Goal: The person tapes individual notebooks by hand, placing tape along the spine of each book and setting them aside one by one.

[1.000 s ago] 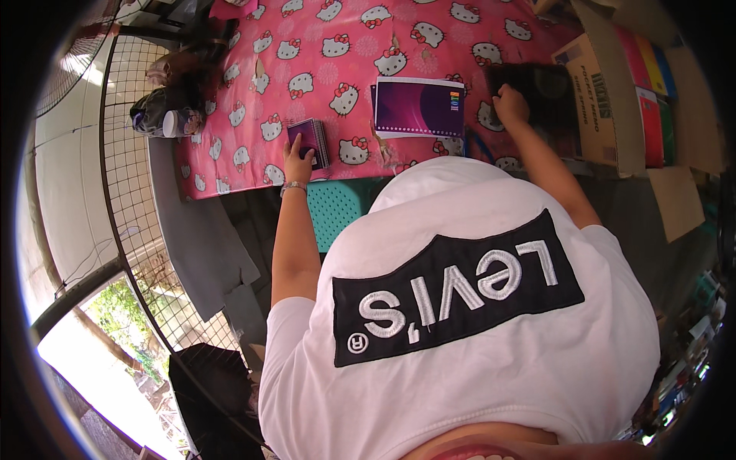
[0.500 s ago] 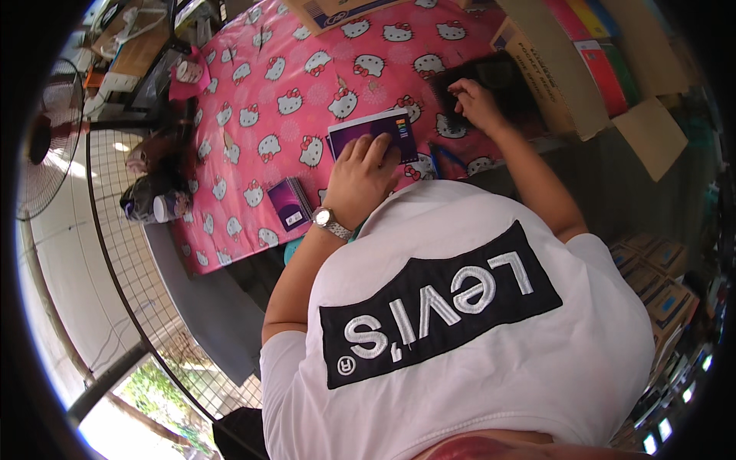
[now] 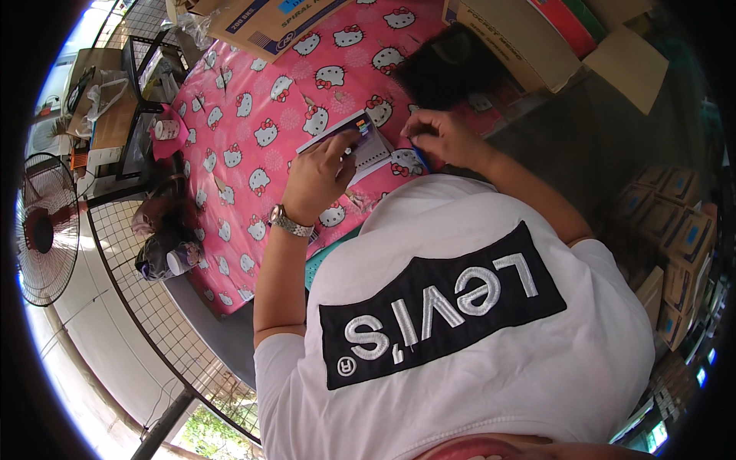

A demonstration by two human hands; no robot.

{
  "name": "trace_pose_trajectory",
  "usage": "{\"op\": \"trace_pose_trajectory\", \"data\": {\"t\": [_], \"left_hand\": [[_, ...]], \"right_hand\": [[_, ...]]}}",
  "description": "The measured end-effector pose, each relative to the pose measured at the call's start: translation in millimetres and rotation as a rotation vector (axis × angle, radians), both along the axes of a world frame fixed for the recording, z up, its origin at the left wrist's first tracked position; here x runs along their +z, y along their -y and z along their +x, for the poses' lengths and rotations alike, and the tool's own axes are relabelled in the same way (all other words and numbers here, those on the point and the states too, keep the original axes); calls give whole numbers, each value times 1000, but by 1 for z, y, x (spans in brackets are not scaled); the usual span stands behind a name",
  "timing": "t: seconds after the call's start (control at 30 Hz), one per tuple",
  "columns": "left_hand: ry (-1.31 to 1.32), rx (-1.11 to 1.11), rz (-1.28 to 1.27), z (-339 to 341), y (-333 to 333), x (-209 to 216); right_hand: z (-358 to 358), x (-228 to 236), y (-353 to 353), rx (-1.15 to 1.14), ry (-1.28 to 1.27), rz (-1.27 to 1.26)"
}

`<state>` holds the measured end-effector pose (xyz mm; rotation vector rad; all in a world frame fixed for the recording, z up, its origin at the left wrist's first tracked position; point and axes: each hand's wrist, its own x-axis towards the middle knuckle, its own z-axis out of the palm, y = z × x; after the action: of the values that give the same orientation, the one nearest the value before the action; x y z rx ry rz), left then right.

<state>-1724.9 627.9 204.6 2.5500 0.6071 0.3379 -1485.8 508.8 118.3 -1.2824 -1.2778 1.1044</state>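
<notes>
While your left hand (image 3: 316, 178) is lying over the notebook (image 3: 374, 150), its fingers are bending onto the cover; you are showing only the back of that hand, so I cannot tell whether it is gripping or only pressing. The purple-and-white notebook is resting on the pink patterned cloth (image 3: 244, 195), under your left fingers and just left of your right hand (image 3: 448, 139). That right hand is half curling, thumb and fingertips drawing close together beside a narrow blue thing (image 3: 421, 157); I cannot tell whether they are pinching it.

Beyond your right hand, a black, flat-looking thing (image 3: 452, 67) is lying on the cloth. Farther out and to that hand's right, an open cardboard box (image 3: 517, 46) is standing with a flap hanging out, and red and green contents (image 3: 553, 17) are showing inside. Beyond your left hand, a second brown carton (image 3: 280, 27) is sitting near the far edge of view; its inside is not showing. Well to the left of that hand, a pale cup (image 3: 165, 129) is standing against something pink, its contents too small to make out. To the right of your right forearm, several cartons (image 3: 678, 222) are standing stacked.
</notes>
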Motion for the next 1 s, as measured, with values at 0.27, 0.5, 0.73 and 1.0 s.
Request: {"op": "trace_pose_trajectory", "data": {"t": [0.27,0.5,0.73,1.0], "left_hand": [[1,-40,26,-13,-9,-3],[37,181,-207,-16,-4,-5],[54,189,-229,-19,-1,-12],[21,208,-228,-20,1,-11]], "right_hand": [[-20,30,-13,6,230,184],[-25,35,-27,84,72,-57],[-39,25,-42,-41,288,103],[-42,33,-39,-41,216,63]]}}
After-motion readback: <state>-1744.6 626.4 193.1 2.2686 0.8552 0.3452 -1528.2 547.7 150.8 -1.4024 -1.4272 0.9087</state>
